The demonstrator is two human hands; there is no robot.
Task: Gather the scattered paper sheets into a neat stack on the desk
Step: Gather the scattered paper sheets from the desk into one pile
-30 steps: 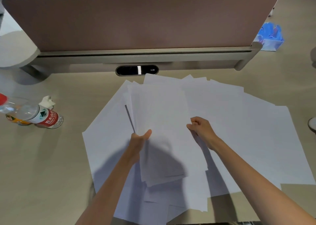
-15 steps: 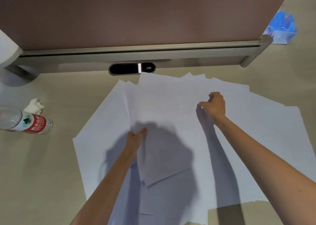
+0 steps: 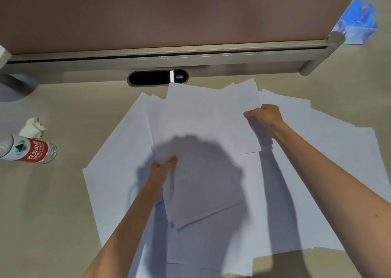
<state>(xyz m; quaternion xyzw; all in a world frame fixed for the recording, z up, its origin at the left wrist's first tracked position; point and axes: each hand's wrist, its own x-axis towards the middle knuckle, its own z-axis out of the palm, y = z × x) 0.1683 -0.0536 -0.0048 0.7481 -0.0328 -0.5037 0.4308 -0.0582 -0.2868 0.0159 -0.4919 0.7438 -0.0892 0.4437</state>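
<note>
Left hand (image 3: 161,167): thumb and fingers (image 3: 172,161) clamped on the left edge of a bundle of sheets (image 3: 201,182). The bundle extends right of the grip, far and near, overlapping the spread beneath.

Right hand (image 3: 267,114): fingers (image 3: 250,113) curled, pinching the right edge of a single sheet (image 3: 237,129). That sheet lies left of the fingers and overlaps the bundle's far right corner.

Loose sheets (image 3: 118,172) fan out, overlapping, on the surface (image 3: 53,214) under both arms, from the cable port (image 3: 157,78) to the near edge.

At far left, well apart from the paper, a water bottle (image 3: 29,148) lies on its side, with a crumpled tissue (image 3: 33,125) just beyond.
</note>
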